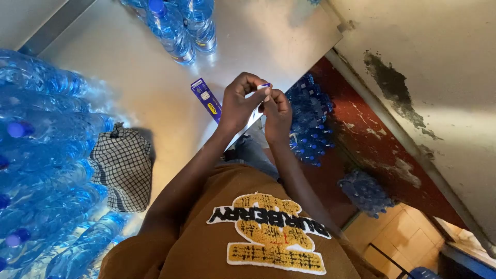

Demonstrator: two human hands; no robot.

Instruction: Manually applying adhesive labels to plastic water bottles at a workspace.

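Brown shirt with stitched patch, nearest the lens; both forearms raised above it. Left hand and right hand: fingertips pinched together on a small blue-and-white label, held between the two hands over the metal table edge. Blue strip: flat on table, just beside left hand. Risk: label likely to slip, crease or stick to fingers, being tiny and held only at fingertips; could drop past the edge toward the bottle packs below
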